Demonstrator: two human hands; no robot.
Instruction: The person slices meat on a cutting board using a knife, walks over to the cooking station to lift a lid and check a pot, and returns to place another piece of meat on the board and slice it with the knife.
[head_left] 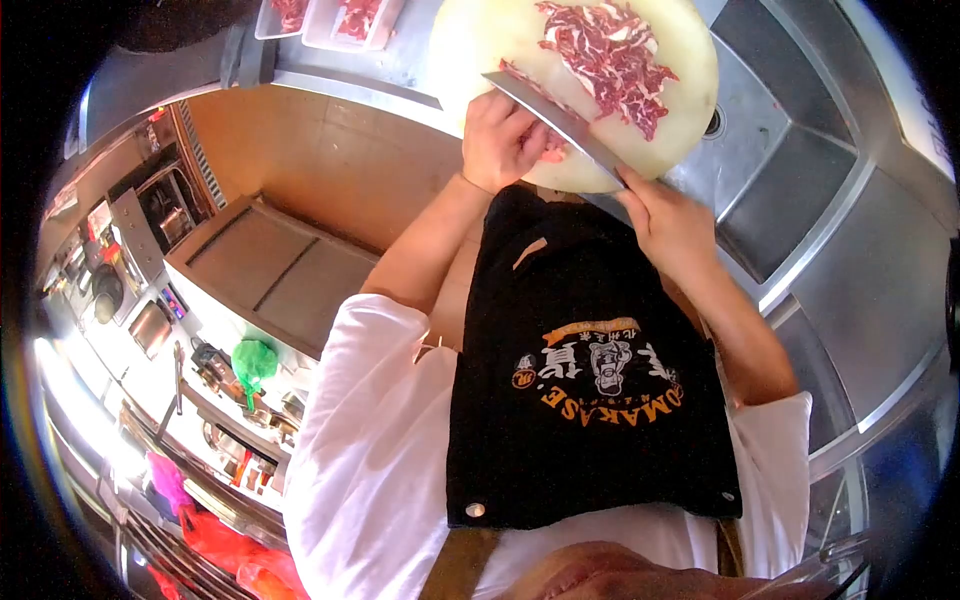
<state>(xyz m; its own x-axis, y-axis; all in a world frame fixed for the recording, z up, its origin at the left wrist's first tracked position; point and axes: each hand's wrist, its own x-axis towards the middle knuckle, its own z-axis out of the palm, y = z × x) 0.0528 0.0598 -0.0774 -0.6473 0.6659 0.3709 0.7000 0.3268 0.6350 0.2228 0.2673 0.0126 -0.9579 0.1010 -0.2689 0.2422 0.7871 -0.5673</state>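
My right hand grips the handle of a knife, whose broad blade slants up and left across the near part of a round, pale cutting board. With fingers curled against the blade, my left hand presses on a piece of raw red meat, partly hidden under the fingers and knife. A thin strip of meat shows along the blade's far side. Beyond the knife lies a loose pile of sliced, marbled red meat on the board.
At the upper left, two white plastic trays hold red meat. A steel sink with a drain is right of the board. Shelves with kitchenware and a green bag stand to the left. A black apron covers my front.
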